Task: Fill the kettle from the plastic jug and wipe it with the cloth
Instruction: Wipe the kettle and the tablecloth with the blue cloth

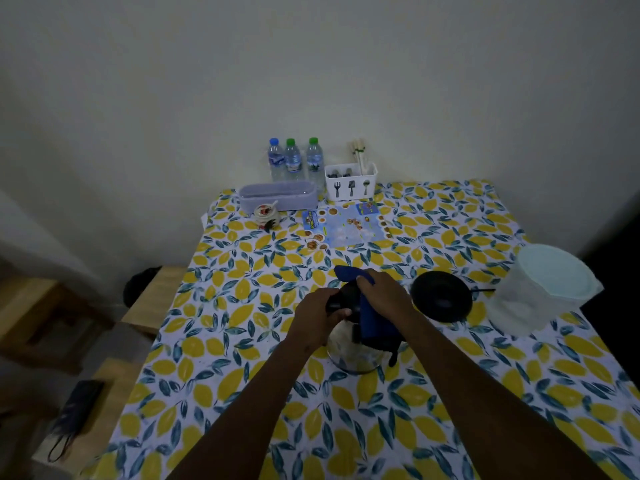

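On the lemon-print table (221, 358), centre | our left hand (313, 315) grips the upright kettle (356, 351) by its black top | our right hand (384, 289) presses the blue cloth (374, 320) onto its right side | plastic jug (543, 289) well apart, right

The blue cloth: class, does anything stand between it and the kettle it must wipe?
Nothing visible does. The blue cloth already lies against the kettle, pressed by the right hand; the left hand grips the kettle's top.

Jug (540, 289) right of kettle (356, 351) (base (441, 296) between)
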